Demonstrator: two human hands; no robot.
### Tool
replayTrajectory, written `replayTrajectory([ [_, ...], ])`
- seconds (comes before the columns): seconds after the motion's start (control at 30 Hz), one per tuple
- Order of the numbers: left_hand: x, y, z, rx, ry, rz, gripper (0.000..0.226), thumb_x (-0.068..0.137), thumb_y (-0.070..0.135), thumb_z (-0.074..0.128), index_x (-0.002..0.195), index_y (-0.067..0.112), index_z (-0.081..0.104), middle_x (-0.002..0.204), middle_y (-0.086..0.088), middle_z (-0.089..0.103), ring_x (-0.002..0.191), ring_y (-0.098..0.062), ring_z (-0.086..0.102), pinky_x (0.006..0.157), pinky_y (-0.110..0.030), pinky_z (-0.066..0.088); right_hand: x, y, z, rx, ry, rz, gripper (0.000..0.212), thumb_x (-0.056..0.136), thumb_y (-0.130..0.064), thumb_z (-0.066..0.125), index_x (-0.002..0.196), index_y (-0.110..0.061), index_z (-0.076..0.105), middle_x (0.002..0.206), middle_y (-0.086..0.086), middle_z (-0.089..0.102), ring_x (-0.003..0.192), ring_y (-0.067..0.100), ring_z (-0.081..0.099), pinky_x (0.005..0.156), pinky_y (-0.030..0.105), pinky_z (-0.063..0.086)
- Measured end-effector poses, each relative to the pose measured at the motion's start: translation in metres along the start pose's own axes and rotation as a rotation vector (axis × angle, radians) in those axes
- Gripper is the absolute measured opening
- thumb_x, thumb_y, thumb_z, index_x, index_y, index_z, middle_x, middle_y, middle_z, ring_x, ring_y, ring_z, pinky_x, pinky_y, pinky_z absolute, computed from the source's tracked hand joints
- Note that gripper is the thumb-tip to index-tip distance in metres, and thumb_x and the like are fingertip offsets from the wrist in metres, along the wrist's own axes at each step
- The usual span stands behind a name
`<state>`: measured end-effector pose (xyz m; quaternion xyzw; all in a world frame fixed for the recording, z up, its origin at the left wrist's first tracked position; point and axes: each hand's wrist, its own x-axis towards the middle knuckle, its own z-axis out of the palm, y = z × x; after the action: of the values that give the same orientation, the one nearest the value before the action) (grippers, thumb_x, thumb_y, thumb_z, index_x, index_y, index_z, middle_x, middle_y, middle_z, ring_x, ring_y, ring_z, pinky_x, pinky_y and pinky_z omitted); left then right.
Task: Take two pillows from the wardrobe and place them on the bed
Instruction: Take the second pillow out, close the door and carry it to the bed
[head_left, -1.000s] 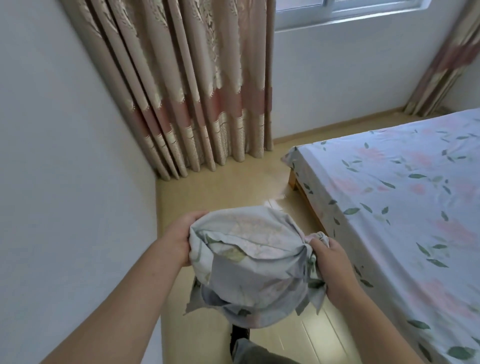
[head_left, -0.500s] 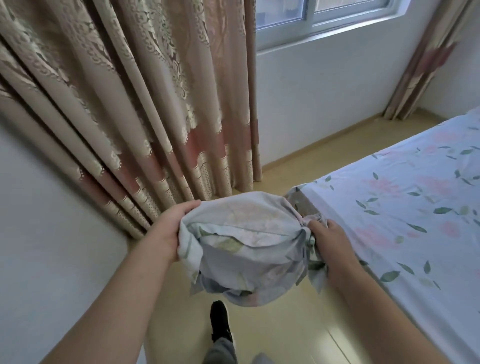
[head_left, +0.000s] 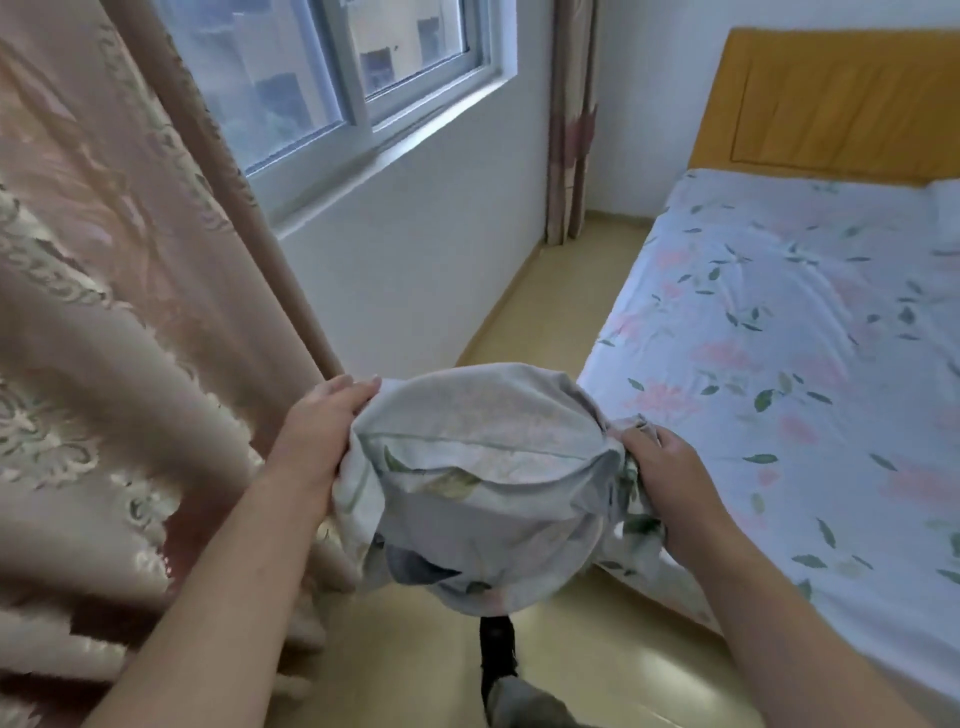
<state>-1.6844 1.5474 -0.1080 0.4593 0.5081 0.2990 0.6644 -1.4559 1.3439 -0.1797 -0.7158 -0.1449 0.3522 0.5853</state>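
Note:
I hold a pillow (head_left: 483, 478) in a pale floral cover out in front of me, seen end on. My left hand (head_left: 324, 431) grips its left end and my right hand (head_left: 670, 488) grips the bunched cloth at its right end. The pillow hangs over the floor just beside the near left corner of the bed (head_left: 789, 374). The bed has a light sheet with pink flowers and green leaves and an orange-yellow headboard (head_left: 836, 98) at the far end. The wardrobe is out of view.
A heavy beige and pink curtain (head_left: 119, 338) hangs close on my left. A window (head_left: 337, 88) and white wall run along the narrow floor strip (head_left: 550, 332) between wall and bed. Another curtain (head_left: 571, 130) hangs in the far corner. My dark shoe (head_left: 496, 654) shows below the pillow.
I have walked and turned right along the bed's left side; the window and headboard have come into view. Both hands keep the same grip on the pillow.

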Motion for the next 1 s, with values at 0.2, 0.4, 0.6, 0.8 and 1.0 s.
replayTrajectory([
  [0.2, 0.210, 0.067, 0.061, 0.131, -0.128, 0.029, 0.034, 0.091, 0.020, 0.070, 0.123, 0.010, 0.062, 0.098, -0.012, 0.071, 0.087, -0.025, 0.068, 0.078, -0.036, 0.053, 0.175, -0.033, 0.053, 0.132, 0.139, 0.087, 0.067, 0.072, -0.055, 0.074, 0.101, 0.006, 0.064, 0.106, 0.029, 0.068, 0.088, 0.035, 0.071, 0.071, 0.042, 0.048],
  [0.4, 0.361, 0.152, 0.113, 0.172, -0.180, 0.034, 0.032, 0.090, 0.015, 0.070, 0.121, 0.012, 0.065, 0.101, -0.012, 0.075, 0.086, -0.025, 0.071, 0.068, -0.031, 0.055, 0.312, -0.108, 0.098, 0.153, 0.264, 0.089, 0.048, 0.068, -0.051, 0.074, 0.077, -0.005, 0.063, 0.072, 0.007, 0.064, 0.073, 0.027, 0.063, 0.068, 0.040, 0.044],
  [0.6, 0.518, 0.215, 0.181, 0.140, -0.273, 0.035, 0.037, 0.088, 0.010, 0.070, 0.124, 0.010, 0.065, 0.104, -0.012, 0.075, 0.084, -0.023, 0.071, 0.062, -0.028, 0.058, 0.455, -0.169, 0.132, 0.134, 0.390, 0.037, 0.035, 0.068, -0.047, 0.073, 0.073, -0.013, 0.065, 0.070, 0.003, 0.065, 0.072, 0.025, 0.065, 0.069, 0.038, 0.045],
  [0.8, 0.670, 0.278, 0.264, 0.233, -0.463, 0.037, 0.039, 0.088, 0.007, 0.063, 0.123, -0.010, 0.058, 0.068, 0.001, 0.062, 0.053, -0.010, 0.060, 0.048, -0.018, 0.046, 0.583, -0.230, 0.147, 0.135, 0.544, 0.024, 0.034, 0.081, -0.040, 0.073, 0.083, -0.007, 0.070, 0.080, 0.009, 0.071, 0.082, 0.032, 0.071, 0.070, 0.038, 0.048],
  [1.0, 0.782, 0.339, 0.377, 0.277, -0.617, 0.065, 0.015, 0.086, 0.007, 0.067, 0.098, -0.002, 0.070, 0.072, -0.007, 0.068, 0.058, -0.018, 0.063, 0.047, -0.019, 0.048, 0.703, -0.284, 0.136, 0.210, 0.698, 0.047, 0.038, 0.076, -0.046, 0.074, 0.089, -0.010, 0.074, 0.095, 0.018, 0.077, 0.092, 0.036, 0.075, 0.083, 0.052, 0.058],
])
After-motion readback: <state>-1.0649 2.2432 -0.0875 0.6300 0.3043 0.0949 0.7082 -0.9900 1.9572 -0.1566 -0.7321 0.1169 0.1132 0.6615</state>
